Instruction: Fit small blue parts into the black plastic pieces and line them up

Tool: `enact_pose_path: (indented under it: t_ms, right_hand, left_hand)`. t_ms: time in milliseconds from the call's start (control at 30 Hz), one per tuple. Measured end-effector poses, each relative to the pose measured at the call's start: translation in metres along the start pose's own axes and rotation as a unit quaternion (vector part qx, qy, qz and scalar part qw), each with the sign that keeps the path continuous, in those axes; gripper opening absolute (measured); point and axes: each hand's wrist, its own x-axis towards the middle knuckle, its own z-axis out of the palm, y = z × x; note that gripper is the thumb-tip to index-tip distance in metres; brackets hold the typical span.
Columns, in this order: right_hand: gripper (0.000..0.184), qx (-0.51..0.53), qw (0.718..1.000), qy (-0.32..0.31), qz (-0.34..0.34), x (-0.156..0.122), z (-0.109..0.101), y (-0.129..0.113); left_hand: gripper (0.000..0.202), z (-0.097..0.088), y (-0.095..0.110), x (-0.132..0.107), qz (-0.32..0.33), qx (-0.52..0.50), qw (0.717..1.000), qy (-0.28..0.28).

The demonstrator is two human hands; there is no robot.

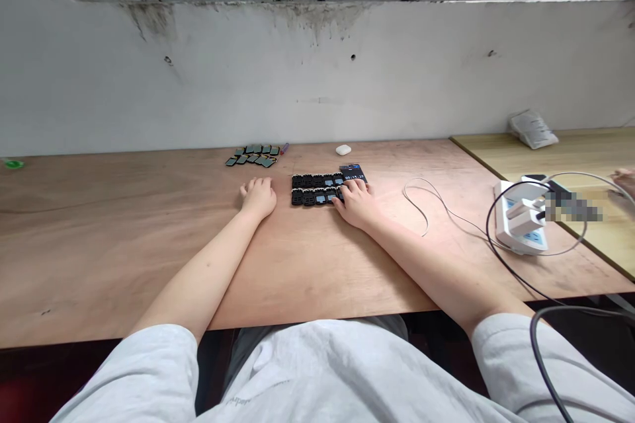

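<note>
My left hand (260, 198) rests palm down on the wooden table, fingers loosely bent and a little apart, with nothing visible in it. It lies just left of two rows of small black plastic frames (308, 197), some with blue-grey squares in them. My right hand (358, 205) lies over the right end of these rows, thumb and fingers spread and touching them. Beyond its fingertips is a dark phone (352, 170) showing a running timer. Several green-grey square pieces (256, 151) lie in rows near the wall, above my left hand.
A white earbud case (343, 150) and a small purple object (284, 149) sit toward the wall. On the right are a white power strip (506, 218) with plugs, loose cables (446, 208) and a white packet (533, 129). Another person's hand (624, 180) shows at the right edge.
</note>
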Motion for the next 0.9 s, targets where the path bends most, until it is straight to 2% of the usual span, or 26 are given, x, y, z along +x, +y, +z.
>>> enact_pose_path:
  t_ms: [100, 200, 400, 567, 700, 800, 900]
  right_hand:
    - [0.040, -0.012, 1.000, -0.004, -0.001, 0.000, 0.001, 0.000]
    - [0.038, -0.020, 1.000, 0.003, -0.008, 0.000, -0.001, -0.003]
    - [0.037, -0.033, 0.999, 0.005, -0.013, -0.003, -0.010, -0.009]
    - [0.041, 0.005, 1.000, 0.005, -0.028, -0.006, -0.013, -0.015]
    - [0.033, 0.112, 0.986, -0.006, -0.123, -0.007, -0.010, -0.016]
    - [0.021, 0.222, 0.952, -0.048, -0.206, -0.007, -0.011, -0.016]
    - [0.014, 0.286, 0.918, -0.095, -0.260, -0.007, -0.014, -0.016]
  left_hand:
    - [0.046, -0.002, 0.000, -0.001, 0.000, -0.001, 1.000, 0.020]
    - [0.042, -0.005, 0.003, -0.004, 0.028, -0.007, 0.999, 0.033]
    - [0.039, -0.007, 0.009, -0.016, 0.108, -0.010, 0.992, 0.069]
    - [0.038, -0.018, 0.021, -0.041, 0.210, -0.010, 0.972, 0.104]
    - [0.036, -0.027, 0.033, -0.061, 0.340, -0.036, 0.937, 0.071]
    - [0.034, -0.028, 0.041, -0.069, 0.438, -0.071, 0.896, 0.034]
    - [0.031, -0.029, 0.049, -0.071, 0.480, -0.102, 0.871, 0.007]
